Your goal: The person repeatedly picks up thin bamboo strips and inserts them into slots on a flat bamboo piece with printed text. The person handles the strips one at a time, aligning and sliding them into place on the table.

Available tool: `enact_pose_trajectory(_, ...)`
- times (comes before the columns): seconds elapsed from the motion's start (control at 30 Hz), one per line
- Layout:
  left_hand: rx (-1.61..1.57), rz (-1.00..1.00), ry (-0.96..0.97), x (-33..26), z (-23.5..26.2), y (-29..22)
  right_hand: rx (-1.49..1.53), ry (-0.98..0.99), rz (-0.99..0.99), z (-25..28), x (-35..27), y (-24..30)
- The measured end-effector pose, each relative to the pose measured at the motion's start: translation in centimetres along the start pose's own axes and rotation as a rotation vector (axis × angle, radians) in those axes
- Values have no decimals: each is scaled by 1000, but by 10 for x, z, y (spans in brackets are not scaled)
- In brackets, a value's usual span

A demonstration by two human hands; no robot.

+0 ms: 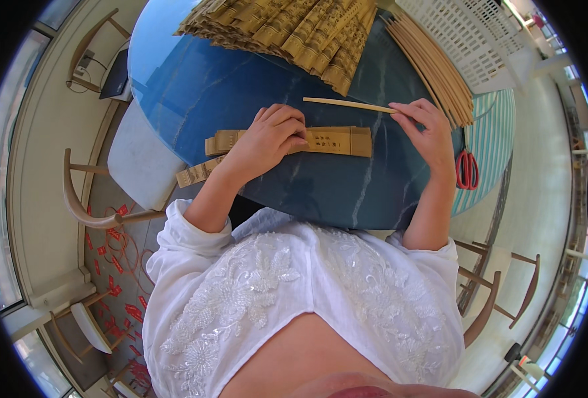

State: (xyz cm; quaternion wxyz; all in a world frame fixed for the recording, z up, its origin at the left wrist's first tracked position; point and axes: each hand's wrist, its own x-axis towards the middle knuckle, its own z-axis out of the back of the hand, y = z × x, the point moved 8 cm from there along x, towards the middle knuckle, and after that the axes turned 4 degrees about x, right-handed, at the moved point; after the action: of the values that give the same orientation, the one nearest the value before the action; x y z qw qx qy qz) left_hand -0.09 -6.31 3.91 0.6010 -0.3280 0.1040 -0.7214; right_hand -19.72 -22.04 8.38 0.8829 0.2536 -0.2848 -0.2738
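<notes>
The left hand [270,136] is pressing down, fingers curled, on a folded bamboo strip piece [333,140] at mid-table. The right hand [430,129] is pinching a thin bamboo stick [347,104], apparently by its right end, just beyond. Red scissors [467,169] are lying on the right of the blue table [241,86].

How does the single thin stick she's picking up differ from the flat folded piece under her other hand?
The thin pale bamboo stick is narrow and plain; the flat tan folded bamboo piece is wide, made of joined slats and patterned. The stick is pinched at one end by the right hand; the folded piece is pressed flat by the left hand. Both lie on the round blue table and look like bamboo.
</notes>
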Motion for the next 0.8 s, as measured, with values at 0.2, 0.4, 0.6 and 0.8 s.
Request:
enact_pose_trajectory(0.2,-6,7,-101,3,16,12,18,63,18,-3,-2,-3)
enact_pose_trajectory(0.4,-19,-4,-126,1,18,14,-2,144,65,-12,-2,-2)
enact_pose_trajectory(0.6,8,40,-70,4,16,12,-32,90,158,-15,-1,9)
enact_pose_trajectory(0.8,33,49,-29,10,15,8,-97,75,272,-21,-1,23)
